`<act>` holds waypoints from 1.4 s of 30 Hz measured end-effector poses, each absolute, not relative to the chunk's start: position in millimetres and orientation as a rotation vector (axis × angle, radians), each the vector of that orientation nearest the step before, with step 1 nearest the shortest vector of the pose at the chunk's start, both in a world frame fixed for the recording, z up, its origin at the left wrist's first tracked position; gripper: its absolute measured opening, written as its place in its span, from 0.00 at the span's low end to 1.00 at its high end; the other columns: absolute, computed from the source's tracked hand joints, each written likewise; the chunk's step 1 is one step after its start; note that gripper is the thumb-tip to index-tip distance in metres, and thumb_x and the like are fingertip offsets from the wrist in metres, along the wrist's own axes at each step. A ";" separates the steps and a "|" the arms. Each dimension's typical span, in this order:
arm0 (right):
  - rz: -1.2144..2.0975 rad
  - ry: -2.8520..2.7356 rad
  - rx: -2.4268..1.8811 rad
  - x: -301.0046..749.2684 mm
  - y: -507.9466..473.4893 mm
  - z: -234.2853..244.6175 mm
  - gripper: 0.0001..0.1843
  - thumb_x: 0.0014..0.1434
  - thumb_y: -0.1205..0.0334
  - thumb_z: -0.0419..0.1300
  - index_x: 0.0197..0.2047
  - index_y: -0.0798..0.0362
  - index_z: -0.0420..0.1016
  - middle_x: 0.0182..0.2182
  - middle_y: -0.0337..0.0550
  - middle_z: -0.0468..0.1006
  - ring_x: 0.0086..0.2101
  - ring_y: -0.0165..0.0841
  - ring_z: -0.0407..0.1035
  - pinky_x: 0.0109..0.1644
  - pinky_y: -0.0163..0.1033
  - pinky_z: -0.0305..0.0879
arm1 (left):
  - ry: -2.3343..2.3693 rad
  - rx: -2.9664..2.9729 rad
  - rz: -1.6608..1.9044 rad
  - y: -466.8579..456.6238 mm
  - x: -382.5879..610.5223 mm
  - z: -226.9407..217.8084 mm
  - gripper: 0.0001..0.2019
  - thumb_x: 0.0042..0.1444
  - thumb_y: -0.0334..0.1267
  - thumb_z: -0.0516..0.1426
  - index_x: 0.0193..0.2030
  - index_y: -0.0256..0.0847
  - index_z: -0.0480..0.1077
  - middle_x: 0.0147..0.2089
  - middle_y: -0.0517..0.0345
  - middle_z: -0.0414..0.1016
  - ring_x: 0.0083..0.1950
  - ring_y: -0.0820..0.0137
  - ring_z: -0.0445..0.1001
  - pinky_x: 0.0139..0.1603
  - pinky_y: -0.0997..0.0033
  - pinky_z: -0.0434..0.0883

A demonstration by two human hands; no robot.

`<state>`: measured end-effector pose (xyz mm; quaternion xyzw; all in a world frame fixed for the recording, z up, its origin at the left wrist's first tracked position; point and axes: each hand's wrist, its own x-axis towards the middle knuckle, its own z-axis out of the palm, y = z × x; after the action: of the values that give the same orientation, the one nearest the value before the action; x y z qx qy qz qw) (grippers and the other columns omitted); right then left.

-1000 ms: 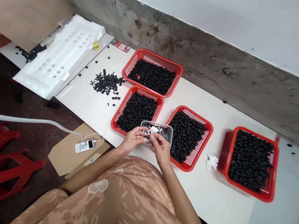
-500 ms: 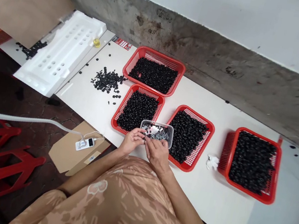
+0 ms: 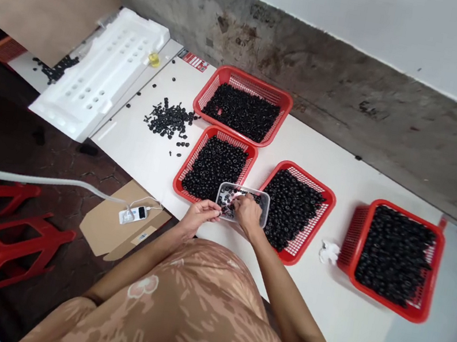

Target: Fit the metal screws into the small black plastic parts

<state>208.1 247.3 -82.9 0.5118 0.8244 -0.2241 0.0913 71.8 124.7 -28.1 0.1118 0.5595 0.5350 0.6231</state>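
"What is in hand?"

"Small black ring-shaped parts [image 3: 230,196] are being sorted through by hand inside a clear plastic tub [image 3: 261,208], which is held between two red mesh plastic baskets [image 3: 299,168]."

"And the hands?"

"The left hand [image 3: 201,218] is curled at the tub's left edge; the right hand [image 3: 247,214] is pressed down among the parts, fingers bent. Whether a piece is gripped cannot be told."

"What is called for next?"

"That cannot be said from here."
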 end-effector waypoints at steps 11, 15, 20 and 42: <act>-1.096 2.868 1.225 212.8 243.1 -52.7 0.10 0.62 0.64 0.55 0.44 0.56 0.73 0.38 0.47 0.78 0.34 0.33 0.74 0.40 0.35 0.67 | 1.243 0.073 1.189 129.9 72.5 -28.7 0.20 0.37 0.43 0.70 0.36 0.33 0.77 0.38 0.50 0.76 0.33 0.73 0.72 0.42 0.69 0.68; -1.347 3.123 0.916 229.3 234.2 -18.4 0.10 0.63 0.65 0.53 0.45 0.55 0.73 0.39 0.48 0.77 0.38 0.34 0.73 0.43 0.37 0.69 | 1.235 0.199 1.181 139.9 78.6 -32.8 0.20 0.41 0.46 0.68 0.38 0.33 0.77 0.39 0.48 0.76 0.34 0.71 0.72 0.41 0.68 0.68; -1.492 3.121 0.948 240.9 227.7 2.0 0.13 0.65 0.64 0.51 0.47 0.51 0.74 0.40 0.47 0.76 0.40 0.34 0.72 0.45 0.39 0.70 | 1.210 0.318 1.143 152.2 83.8 -26.7 0.19 0.41 0.46 0.67 0.36 0.33 0.77 0.37 0.51 0.76 0.32 0.72 0.71 0.39 0.70 0.68; -1.432 3.106 1.288 248.6 222.1 12.9 0.11 0.67 0.59 0.50 0.43 0.52 0.73 0.38 0.47 0.75 0.39 0.34 0.70 0.44 0.39 0.66 | 1.164 0.393 1.080 159.6 82.8 -11.4 0.18 0.43 0.44 0.67 0.39 0.34 0.78 0.34 0.52 0.77 0.31 0.72 0.72 0.39 0.70 0.67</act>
<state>248.6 222.1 12.9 0.3408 0.8221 -0.3790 -0.2536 82.8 159.6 -11.4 0.1754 0.5193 0.4818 0.6837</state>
